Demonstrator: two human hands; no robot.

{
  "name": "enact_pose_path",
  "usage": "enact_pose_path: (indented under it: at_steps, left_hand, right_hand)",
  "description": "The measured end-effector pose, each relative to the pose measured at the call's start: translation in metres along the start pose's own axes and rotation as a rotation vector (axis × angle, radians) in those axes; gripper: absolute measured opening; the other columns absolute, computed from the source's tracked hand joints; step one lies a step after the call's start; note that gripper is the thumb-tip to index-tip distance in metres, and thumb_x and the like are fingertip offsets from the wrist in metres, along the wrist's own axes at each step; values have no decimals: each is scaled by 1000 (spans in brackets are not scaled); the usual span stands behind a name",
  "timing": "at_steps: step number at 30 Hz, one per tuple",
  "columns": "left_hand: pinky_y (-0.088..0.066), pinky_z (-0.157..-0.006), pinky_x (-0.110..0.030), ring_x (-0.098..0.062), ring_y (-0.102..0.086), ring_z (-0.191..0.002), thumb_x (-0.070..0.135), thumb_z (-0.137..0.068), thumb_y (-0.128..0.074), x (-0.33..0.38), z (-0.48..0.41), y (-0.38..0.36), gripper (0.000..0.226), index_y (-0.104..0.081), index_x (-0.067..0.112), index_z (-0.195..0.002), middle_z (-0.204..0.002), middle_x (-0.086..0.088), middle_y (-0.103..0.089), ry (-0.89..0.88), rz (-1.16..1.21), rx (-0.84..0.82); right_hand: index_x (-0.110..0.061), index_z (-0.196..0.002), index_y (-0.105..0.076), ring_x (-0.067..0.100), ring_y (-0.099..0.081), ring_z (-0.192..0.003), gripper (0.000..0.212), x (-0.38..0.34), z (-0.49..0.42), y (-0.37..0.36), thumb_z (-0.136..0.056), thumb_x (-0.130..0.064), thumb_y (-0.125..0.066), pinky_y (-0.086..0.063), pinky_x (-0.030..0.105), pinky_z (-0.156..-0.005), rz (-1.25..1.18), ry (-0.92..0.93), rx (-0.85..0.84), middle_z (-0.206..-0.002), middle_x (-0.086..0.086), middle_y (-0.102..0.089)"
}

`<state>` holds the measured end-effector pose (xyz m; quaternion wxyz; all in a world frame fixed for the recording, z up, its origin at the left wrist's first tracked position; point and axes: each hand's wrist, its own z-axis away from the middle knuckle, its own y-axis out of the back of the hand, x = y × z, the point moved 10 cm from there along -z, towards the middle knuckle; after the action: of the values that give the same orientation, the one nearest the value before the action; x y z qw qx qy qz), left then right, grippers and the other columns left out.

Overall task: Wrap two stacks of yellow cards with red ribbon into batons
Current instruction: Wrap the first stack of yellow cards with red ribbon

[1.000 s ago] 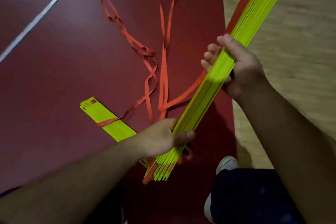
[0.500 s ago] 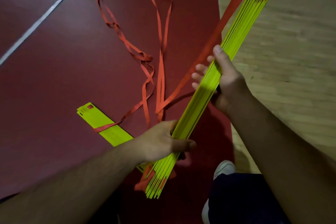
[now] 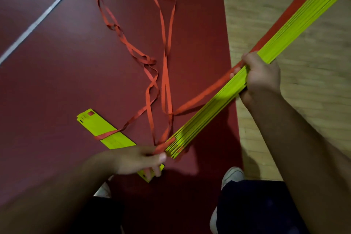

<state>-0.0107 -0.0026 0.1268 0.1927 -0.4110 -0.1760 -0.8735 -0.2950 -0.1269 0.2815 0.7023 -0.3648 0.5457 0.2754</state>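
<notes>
Dark red flooring [image 3: 57, 81] fills the left and centre of the frame, crossed by a white line [image 3: 38, 23] in the upper left. Pale wooden floor [image 3: 284, 5] takes up the right side.

- Held stack of yellow cards [image 3: 205, 118]: long and narrow, raised off the floor. It runs diagonally from lower centre to the upper right corner, edges fanned slightly at the near end.
- Red ribbon [image 3: 165, 74]: loose loops trail from the top centre down over the red flooring. One length lies along the upper-left side of the held stack. Another crosses the second stack.
- Second stack of yellow cards [image 3: 96, 125]: flat on the red flooring, left of centre, with a ribbon band across its middle. Its near end is partly hidden under the left hand.
- Dark trousers [image 3: 256, 205]: bottom right.
- Right hand [image 3: 262, 76]: centre right, fingers curled round the held stack at mid-length, gripping it.
- Left hand [image 3: 138, 159]: lower centre, thumb and fingers pinching the ribbon just at the near end of the held stack.
- White shoe [image 3: 232, 175]: lower right of centre, at the edge of the red flooring.
</notes>
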Motion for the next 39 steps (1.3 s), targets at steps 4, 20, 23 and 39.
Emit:
enact_pose_path:
  at_steps: [4, 20, 23, 39]
  left_hand:
    - [-42, -63, -19, 2, -50, -61, 72, -85, -48, 7, 0, 28, 56, -68, 19, -89, -69, 10, -55, -40, -266, 200]
    - [-48, -93, -28, -3, -57, -98, 65, -65, -67, 45, 1, 41, 65, -58, 24, -116, -106, 7, -63, -161, 97, 295]
    - [-51, -90, -29, -2, -57, -95, 49, -66, -76, 63, -10, -1, 63, -56, 19, -118, -101, 1, -64, -199, 6, 142]
    - [-51, -93, -27, -5, -61, -105, 48, -78, -80, 59, -6, 8, 56, -59, 24, -124, -115, 13, -63, -121, -259, 66]
  right_hand:
    - [-10, -89, -46, 23, -50, -46, 27, 1, -5, 12, -67, -7, -62, -51, 40, -46, 138, 40, 85, -62, 10, -45]
    - [-9, -96, -50, 18, -48, -39, 20, 23, 14, -10, -81, -1, -60, -47, 33, -47, 168, -74, -15, -54, 7, -46]
    - [-14, -87, -48, 19, -45, -42, 18, 26, 28, -36, -85, -1, -60, -45, 30, -46, 73, -91, -138, -57, 8, -44]
    - [-14, -102, -54, 22, -51, -46, 37, 67, 42, -51, -68, -10, -68, -44, 32, -51, 129, -210, -362, -64, 13, -52]
